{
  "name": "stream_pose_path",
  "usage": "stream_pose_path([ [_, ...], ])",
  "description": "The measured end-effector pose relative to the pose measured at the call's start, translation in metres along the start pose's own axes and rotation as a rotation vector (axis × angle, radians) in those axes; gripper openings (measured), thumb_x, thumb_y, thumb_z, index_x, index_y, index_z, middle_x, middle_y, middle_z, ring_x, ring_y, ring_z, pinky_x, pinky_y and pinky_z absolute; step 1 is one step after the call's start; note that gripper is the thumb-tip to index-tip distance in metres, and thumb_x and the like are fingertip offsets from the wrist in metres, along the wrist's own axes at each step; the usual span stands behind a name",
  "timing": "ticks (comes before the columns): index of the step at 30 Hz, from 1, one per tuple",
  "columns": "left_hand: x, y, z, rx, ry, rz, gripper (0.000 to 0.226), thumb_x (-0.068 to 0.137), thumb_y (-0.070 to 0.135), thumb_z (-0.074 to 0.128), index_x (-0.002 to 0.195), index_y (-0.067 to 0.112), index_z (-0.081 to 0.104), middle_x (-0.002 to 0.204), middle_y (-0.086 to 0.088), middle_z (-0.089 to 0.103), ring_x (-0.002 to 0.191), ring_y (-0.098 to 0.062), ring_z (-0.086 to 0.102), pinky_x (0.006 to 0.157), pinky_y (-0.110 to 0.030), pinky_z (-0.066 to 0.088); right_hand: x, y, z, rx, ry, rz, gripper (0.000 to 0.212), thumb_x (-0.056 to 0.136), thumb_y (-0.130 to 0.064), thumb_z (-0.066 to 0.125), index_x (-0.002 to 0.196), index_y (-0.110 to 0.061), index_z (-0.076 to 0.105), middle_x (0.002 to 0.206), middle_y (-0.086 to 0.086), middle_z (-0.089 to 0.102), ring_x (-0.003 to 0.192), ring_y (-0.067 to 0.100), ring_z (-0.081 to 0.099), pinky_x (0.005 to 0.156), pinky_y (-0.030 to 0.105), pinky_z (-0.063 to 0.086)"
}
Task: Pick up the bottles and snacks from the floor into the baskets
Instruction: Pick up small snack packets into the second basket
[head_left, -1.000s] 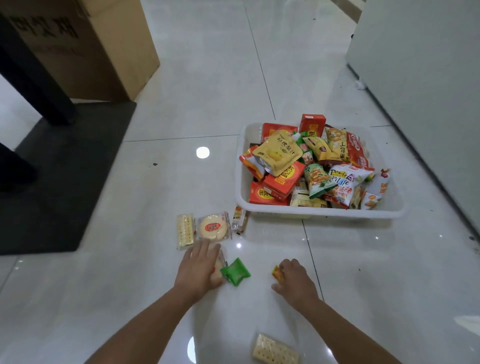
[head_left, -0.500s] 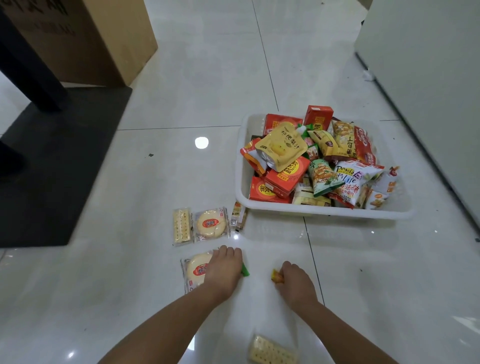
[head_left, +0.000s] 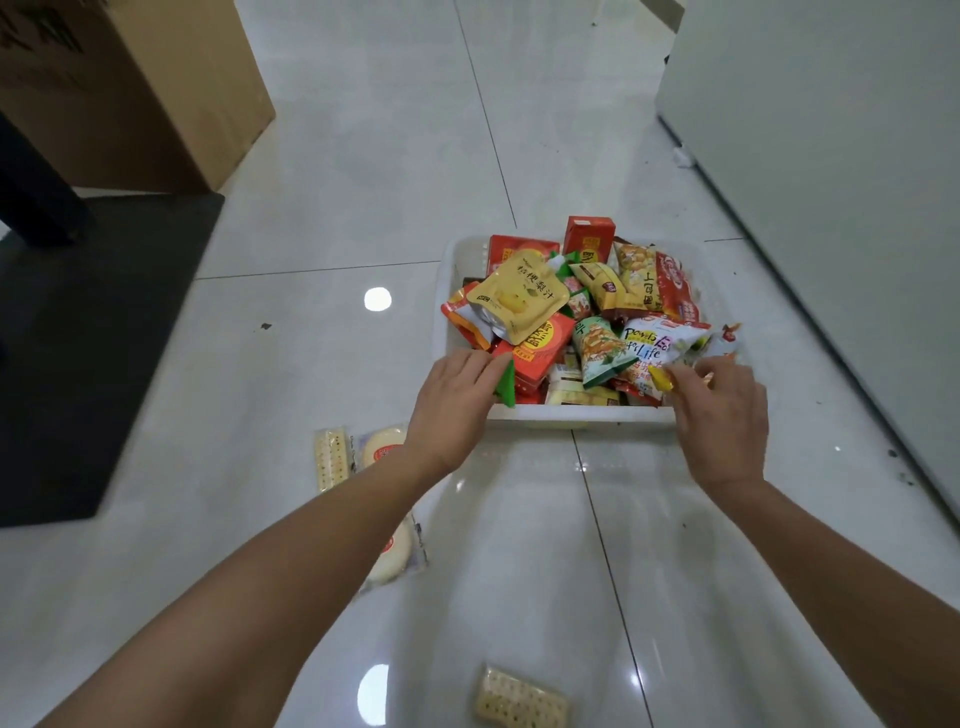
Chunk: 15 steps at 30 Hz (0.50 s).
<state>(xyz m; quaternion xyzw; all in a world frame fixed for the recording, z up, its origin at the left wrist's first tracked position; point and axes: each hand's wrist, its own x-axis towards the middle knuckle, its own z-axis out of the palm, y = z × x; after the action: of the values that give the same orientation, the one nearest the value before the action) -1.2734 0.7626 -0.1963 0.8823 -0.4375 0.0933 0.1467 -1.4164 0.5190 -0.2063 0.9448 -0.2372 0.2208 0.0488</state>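
Your left hand (head_left: 457, 397) pinches a green packet (head_left: 506, 383) over the near left rim of the white basket (head_left: 571, 414). Your right hand (head_left: 722, 415) holds a small yellow packet (head_left: 661, 382) in curled fingers at the near right corner. On the floor (head_left: 363, 156) by your left forearm lie a cracker pack (head_left: 331, 457) and two round cake packs (head_left: 382, 448), with another cracker pack (head_left: 519, 702) between your arms.

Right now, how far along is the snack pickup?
Mostly done: the white basket is piled with packets. In hand: the left hand holds a green packet and the right hand pinches a yellow packet, both over the basket's near edge. Left on the floor: the far cracker pack, far round cake, near round cake and near cracker pack.
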Motion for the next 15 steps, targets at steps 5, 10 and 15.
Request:
stream_pose_path([
  [5,-0.001,0.004,0.012,0.025,-0.221,-0.208,0.06,0.098,0.013,0.043,0.152,0.025,0.02,0.15,-0.002,0.035,0.131,-0.023,0.041,0.089,-0.034,0.047,0.007,0.0,-0.003,0.033,-0.251,0.097,0.024,0.088,-0.013,0.06,0.111,-0.013,0.062,0.099,0.011,0.065,0.093,0.032,0.057,0.076,0.039,0.043],
  [10,-0.003,0.011,0.013,0.105,-0.318,-0.2,0.069,0.096,0.013,0.046,0.153,0.016,0.008,0.158,-0.01,0.018,0.14,-0.028,0.027,0.105,-0.037,0.037,-0.006,-0.009,0.004,-0.02,-0.379,0.205,0.034,0.092,-0.016,0.052,0.126,-0.017,0.055,0.121,0.011,0.061,0.114,0.031,0.048,0.089,0.041,0.041],
  [15,0.003,0.019,0.023,0.085,-0.56,-0.233,0.072,0.1,0.048,0.025,0.152,0.011,-0.01,0.157,-0.017,-0.017,0.147,-0.03,-0.013,0.119,-0.042,0.0,-0.008,-0.02,0.001,-0.102,-0.654,0.184,0.069,0.087,-0.018,0.053,0.148,-0.014,0.02,0.157,0.008,0.013,0.142,0.033,0.014,0.115,0.043,0.018],
])
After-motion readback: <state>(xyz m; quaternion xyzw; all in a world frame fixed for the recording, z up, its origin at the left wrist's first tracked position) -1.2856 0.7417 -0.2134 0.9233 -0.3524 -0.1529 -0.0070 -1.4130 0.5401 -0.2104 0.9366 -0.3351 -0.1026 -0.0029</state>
